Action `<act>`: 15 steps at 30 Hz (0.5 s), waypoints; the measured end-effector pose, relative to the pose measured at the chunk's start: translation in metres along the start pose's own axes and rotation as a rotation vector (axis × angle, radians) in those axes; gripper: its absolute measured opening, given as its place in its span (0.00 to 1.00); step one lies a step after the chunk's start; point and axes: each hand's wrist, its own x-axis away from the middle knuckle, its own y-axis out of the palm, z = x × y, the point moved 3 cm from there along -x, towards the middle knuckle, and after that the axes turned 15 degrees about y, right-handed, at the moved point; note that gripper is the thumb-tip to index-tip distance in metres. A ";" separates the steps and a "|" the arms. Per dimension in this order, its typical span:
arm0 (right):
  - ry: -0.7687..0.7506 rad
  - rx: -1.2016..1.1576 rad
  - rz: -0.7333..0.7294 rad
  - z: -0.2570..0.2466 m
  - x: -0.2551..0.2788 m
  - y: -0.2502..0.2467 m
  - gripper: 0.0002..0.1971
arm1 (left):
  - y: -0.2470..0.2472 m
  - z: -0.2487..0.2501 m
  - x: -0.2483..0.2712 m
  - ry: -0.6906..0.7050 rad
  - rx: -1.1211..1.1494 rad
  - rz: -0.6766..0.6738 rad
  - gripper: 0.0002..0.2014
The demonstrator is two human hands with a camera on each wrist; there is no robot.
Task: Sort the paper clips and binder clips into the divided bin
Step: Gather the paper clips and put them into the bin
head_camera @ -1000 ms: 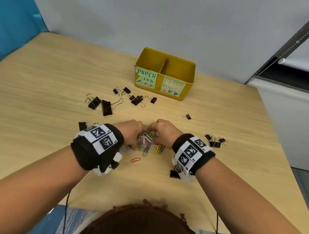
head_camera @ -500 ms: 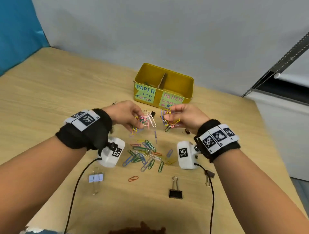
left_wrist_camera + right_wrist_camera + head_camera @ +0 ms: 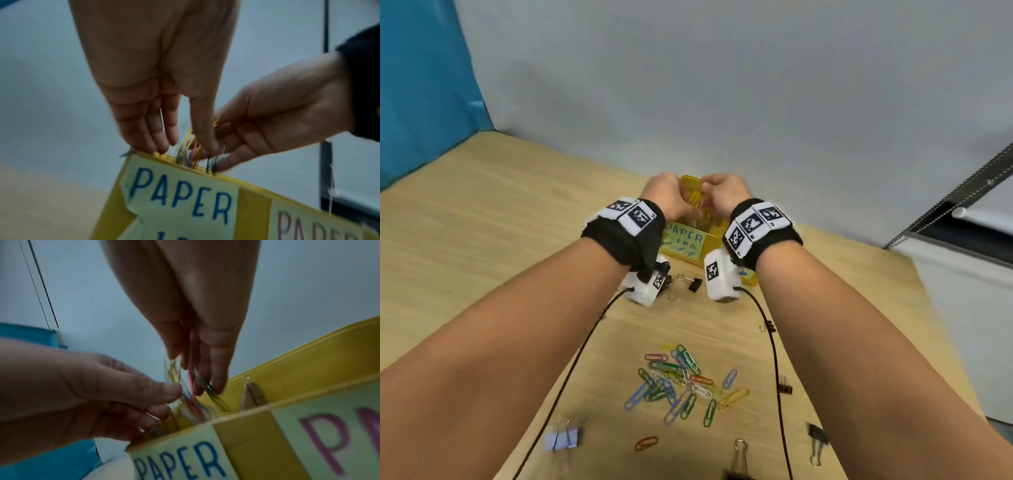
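1. The yellow divided bin (image 3: 690,255) stands on the wooden table (image 3: 482,212) toward 12 o'clock, mostly hidden behind both wrists in the head view; its left compartment carries a label reading "PAPER" in blue (image 3: 180,194), the right one a label in pink letters (image 3: 329,439).
2. Above the left compartment, the left hand (image 3: 666,195) and right hand (image 3: 726,193) meet fingertip to fingertip, each pinching a small bunch of coloured paper clips (image 3: 190,151) that hang down to the bin's rim.
3. In the wrist views the left hand's fingers (image 3: 156,129) point down, as do the right hand's fingers (image 3: 216,369); the clips between them are blurred, so some may be falling loose rather than held.
4. At 6 o'clock from the bin, a scatter of loose paper clips (image 3: 681,380) lies on the table, with one orange clip (image 3: 646,443) apart at its near side.
5. Black binder clips lie around: one just before the bin (image 3: 693,283), one at 3 o'clock of the scatter (image 3: 784,385), one at the bottom edge (image 3: 738,462).
6. A pale lilac binder clip (image 3: 561,437) lies at 8 o'clock of the scatter.
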 end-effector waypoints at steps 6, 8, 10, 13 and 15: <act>-0.029 -0.063 -0.040 0.031 0.045 -0.018 0.10 | -0.013 -0.010 0.059 0.102 0.033 0.021 0.10; 0.007 0.136 -0.189 0.056 0.075 -0.014 0.10 | 0.007 -0.014 0.093 0.156 0.025 -0.271 0.06; 0.081 0.434 -0.327 0.086 0.102 -0.006 0.08 | 0.034 -0.015 0.121 0.211 -0.076 -0.569 0.13; 0.113 0.897 -0.332 0.123 0.132 0.003 0.10 | 0.066 -0.011 0.150 0.259 -0.178 -0.736 0.25; 0.107 1.018 -0.270 0.142 0.147 0.010 0.13 | 0.078 -0.004 0.165 0.330 -0.268 -0.767 0.26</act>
